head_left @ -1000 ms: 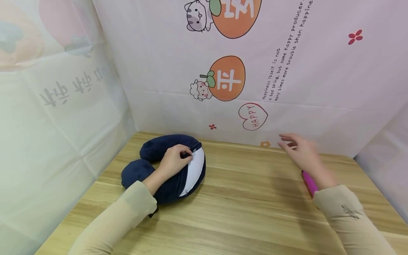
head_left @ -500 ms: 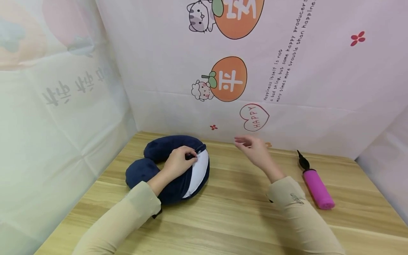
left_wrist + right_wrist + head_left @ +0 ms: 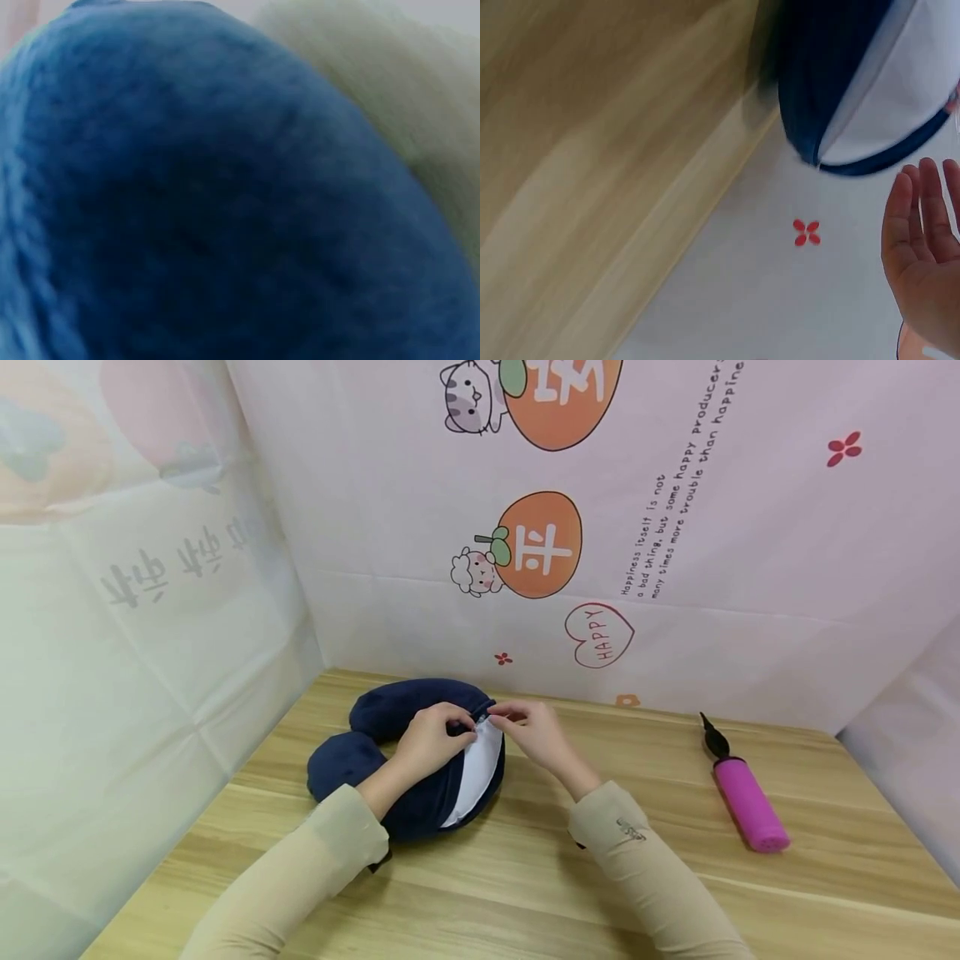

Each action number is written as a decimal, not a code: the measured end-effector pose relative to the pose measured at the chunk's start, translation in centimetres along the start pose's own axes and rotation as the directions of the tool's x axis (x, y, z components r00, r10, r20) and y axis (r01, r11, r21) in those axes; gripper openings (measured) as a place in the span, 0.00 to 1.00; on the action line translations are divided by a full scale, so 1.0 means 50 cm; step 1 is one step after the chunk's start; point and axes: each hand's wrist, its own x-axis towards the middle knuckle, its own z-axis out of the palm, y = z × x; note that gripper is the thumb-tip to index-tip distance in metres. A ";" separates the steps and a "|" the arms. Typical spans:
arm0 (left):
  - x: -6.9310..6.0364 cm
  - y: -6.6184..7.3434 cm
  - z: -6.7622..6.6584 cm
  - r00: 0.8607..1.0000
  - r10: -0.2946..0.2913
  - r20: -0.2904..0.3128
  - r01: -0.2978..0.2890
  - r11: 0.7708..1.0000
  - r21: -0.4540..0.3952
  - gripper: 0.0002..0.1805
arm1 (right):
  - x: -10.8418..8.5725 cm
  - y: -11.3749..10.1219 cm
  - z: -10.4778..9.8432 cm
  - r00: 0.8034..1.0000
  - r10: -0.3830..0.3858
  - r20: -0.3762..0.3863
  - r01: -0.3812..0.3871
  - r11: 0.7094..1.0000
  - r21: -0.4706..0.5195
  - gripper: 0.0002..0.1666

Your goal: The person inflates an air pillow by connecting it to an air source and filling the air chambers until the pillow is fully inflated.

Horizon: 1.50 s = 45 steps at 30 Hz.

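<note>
A navy, U-shaped inflatable neck pillow (image 3: 408, 702) lies on the left half of the table, its cover parted along the right side. White inner lining (image 3: 474, 781) shows through that gap. My left hand (image 3: 427, 743) lies across the pillow, thumb and finger pinching a small clear valve at the lining's upper end. Close to those fingertips is my right hand (image 3: 534, 733); in the right wrist view this hand (image 3: 922, 262) has its fingers extended, apart from the cover's edge. Blurred navy fabric (image 3: 225, 187) fills most of the left wrist view.
A magenta hand pump (image 3: 750, 806) with a black nozzle lies at the right of the wooden table (image 3: 487, 902). Printed white cloth (image 3: 405, 618) hangs behind the table and along both sides.
From the far right, over the pump, my right hand has swung left to the pillow's opening, uncovering the pump. My left hand keeps its pinch; hand and pillow sit slightly further right in view.
</note>
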 end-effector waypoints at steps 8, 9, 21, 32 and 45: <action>-0.003 0.009 0.002 1.000 0.002 0.004 -0.002 1.000 -0.019 0.03 | 0.002 -0.003 0.018 1.000 -0.003 -0.002 0.003 0.997 0.077 0.07; -0.003 0.010 0.002 1.000 0.001 0.004 -0.001 1.000 -0.022 0.03 | 0.002 -0.004 0.019 1.000 -0.006 0.007 0.006 0.996 0.091 0.07; -0.004 0.010 -0.011 0.998 -0.051 0.040 0.048 0.997 0.067 0.08 | -0.001 -0.004 0.016 0.996 0.028 0.084 -0.049 0.965 0.259 0.08; 0.001 0.008 -0.016 0.999 0.004 0.049 -0.006 0.999 0.043 0.05 | -0.002 -0.021 0.030 0.999 -0.007 -0.045 0.016 0.979 0.204 0.06; 0.005 0.002 -0.003 0.995 0.007 0.098 -0.009 1.000 0.012 0.03 | -0.010 0.011 0.032 0.939 -0.344 0.006 0.344 0.937 -0.062 0.13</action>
